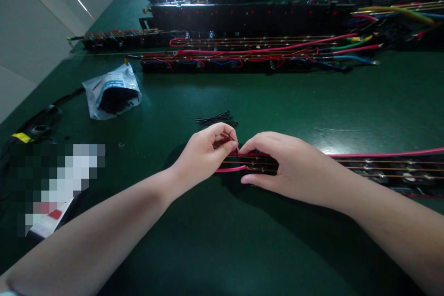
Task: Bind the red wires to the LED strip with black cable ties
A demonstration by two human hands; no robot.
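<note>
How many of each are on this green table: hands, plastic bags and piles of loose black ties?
Hands: 2, left hand and right hand
Plastic bag: 1
Pile of black ties: 1
Total: 4

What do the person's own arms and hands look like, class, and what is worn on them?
Both the left hand and right hand are bare: no gloves, rings or watch show. The left forearm and right forearm are uncovered, with no sleeve reaching them in view.
</note>
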